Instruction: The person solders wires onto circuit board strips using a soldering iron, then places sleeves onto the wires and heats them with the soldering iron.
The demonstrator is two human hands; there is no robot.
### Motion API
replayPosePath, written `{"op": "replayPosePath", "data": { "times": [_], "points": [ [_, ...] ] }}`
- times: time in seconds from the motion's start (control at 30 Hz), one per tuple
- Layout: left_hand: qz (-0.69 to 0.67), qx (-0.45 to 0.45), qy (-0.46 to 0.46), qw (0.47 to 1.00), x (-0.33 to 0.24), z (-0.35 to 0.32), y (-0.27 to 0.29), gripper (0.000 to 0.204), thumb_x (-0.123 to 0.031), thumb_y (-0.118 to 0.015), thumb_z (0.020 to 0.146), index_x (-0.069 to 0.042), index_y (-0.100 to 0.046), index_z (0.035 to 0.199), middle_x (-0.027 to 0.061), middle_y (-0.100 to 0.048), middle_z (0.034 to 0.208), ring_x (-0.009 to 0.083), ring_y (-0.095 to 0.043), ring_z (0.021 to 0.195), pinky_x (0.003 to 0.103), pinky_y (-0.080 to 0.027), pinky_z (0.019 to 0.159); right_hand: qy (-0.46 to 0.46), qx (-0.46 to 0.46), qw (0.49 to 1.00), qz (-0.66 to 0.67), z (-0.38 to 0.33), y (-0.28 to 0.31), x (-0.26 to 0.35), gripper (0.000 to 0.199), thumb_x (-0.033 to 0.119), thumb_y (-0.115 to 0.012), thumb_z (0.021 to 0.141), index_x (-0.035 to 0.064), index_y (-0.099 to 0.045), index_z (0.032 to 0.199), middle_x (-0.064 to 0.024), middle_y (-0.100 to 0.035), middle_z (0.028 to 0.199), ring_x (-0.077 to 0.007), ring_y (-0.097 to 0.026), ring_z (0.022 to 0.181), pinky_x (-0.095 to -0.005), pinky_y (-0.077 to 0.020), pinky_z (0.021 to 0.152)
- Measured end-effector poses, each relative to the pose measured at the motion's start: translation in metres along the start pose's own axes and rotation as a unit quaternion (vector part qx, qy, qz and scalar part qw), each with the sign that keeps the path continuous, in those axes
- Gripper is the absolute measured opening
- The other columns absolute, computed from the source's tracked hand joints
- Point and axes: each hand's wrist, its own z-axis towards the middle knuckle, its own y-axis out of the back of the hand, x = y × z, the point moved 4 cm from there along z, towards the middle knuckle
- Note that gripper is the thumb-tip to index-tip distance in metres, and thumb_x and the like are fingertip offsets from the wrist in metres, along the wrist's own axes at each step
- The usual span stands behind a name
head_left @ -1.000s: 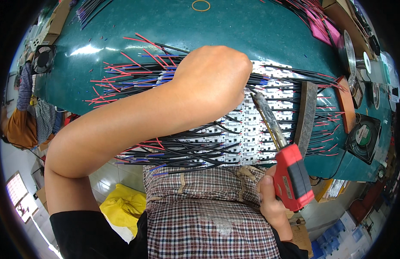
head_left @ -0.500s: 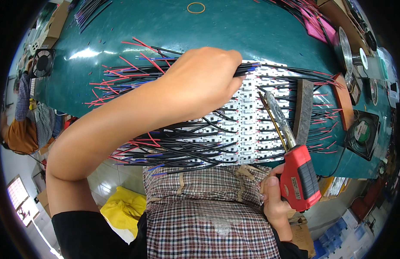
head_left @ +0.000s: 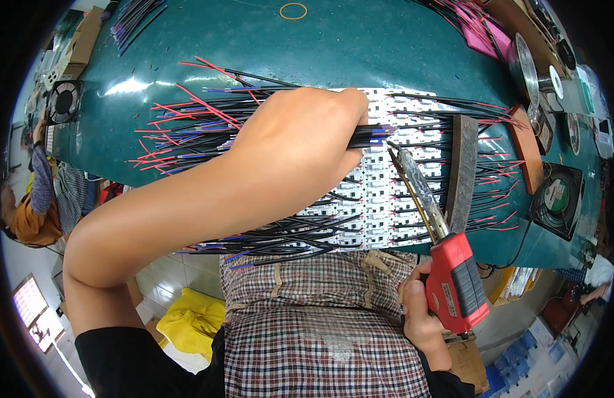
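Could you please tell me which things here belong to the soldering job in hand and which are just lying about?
In use:
left hand pinching black wires
right hand holding red soldering gun
white boards
metal bar

Lying about:
rubber band
fan
pink sheets
solder reel

The left hand (head_left: 300, 142) reaches forward and across the body, its bare forearm rising diagonally from the lower left with the elbow bent sharply near the torso. The back of the hand faces up, knuckles rounded, fingers curled under and pinched tight at the far right edge of the hand. The right hand (head_left: 423, 312) sits low and close to the body, just below and right of the left wrist line, wrapped in a closed fist grip with the thumb side turned upward. A black sleeve covers each upper arm.
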Motion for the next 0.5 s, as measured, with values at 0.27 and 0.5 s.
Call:
{"op": "replayPosePath", "data": {
  "times": [0.27, 0.5],
  "points": [
    [0.064, 0.024, 0.006, 0.998, 0.004, 0.002, -0.013, 0.023, -0.021, -0.074, 0.083, 0.001, -0.069, 0.089, 0.0197, -0.069, 0.078, 0.0393, -0.068, 0.076, 0.048, -0.053, 0.072, -0.075, 0.009, 0.996, -0.04, 0.0, 0.002, 0.003, 0.019, 0.007, -0.071, 0.088, -0.0008, -0.066, 0.106, -0.0123, -0.066, 0.093, -0.026, -0.066, 0.082, -0.0361, -0.0525, 0.073],
    [0.081, 0.003, -0.023, 0.996, 0.005, 0.0, -0.018, 0.023, -0.021, -0.077, 0.08, 0.0, -0.067, 0.085, 0.0181, -0.068, 0.077, 0.0383, -0.067, 0.076, 0.048, -0.053, 0.071, -0.063, 0.002, 0.995, -0.075, 0.004, -0.002, 0.003, 0.018, 0.007, -0.073, 0.086, -0.001, -0.066, 0.1, -0.0137, -0.064, 0.089, -0.0298, -0.063, 0.074, -0.0378, -0.0506, 0.066]
  ]
}}
